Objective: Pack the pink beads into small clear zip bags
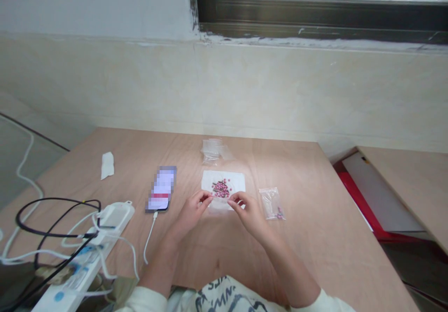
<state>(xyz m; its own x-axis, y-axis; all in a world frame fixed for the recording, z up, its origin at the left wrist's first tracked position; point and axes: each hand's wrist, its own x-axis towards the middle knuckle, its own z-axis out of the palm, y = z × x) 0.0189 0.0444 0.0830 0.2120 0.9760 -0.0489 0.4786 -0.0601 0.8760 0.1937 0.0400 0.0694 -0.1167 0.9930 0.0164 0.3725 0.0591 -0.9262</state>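
One left hand [192, 208] and one right hand [249, 208] face each other at the near part of a white sheet [238, 179] on the wooden surface [311, 256], thumb and forefinger drawn close together on each; whether the fingers [204, 194] grasp anything cannot be told at this size. A pile of pink and dark beads [221, 189] lies on the sheet, just beyond the fingertips. Around it lie a clear bag [271, 202] holding a few small pieces to the right, clear packets [212, 151] beyond, and, to the left, a phone [163, 187] with a white cable [150, 237] plugged in.
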